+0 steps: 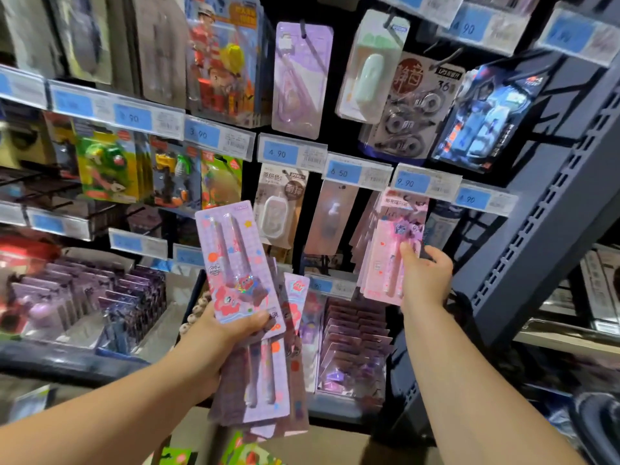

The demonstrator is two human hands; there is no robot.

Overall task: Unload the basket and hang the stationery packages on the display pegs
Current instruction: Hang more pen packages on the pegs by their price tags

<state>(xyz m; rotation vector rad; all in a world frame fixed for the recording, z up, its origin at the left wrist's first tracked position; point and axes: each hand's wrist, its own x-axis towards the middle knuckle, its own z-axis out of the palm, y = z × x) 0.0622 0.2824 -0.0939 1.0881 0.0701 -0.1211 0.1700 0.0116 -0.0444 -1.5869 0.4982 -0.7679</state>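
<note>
Dark metal peg rack (pixel 536 229) with blue price tags, pegs crowded. Fanned stack of lilac carded pen packages (pixel 241 273) held in left hand (pixel 214 333), thumb across the front, fingers curled behind; likely stock waiting to be hung. Pink carded pen packs (pixel 385 250) hang on a peg; right hand (pixel 424 276) pinches their lower edge, probably seating them. Basket not identifiable

Lilac pen packages (pixel 235 263): glossy printed card, each with a clear, shiny plastic blister over the pens. Pink pen packages (pixel 389 263): the same glossy card and transparent blister, catching the light. Price-tag strips (pixel 292 151): clear glossy plastic over matt blue-and-white paper; shelf upright (pixel 543 229): dark matt metal with punched slots; wrist beads (pixel 198 310): pale, smooth.
</note>
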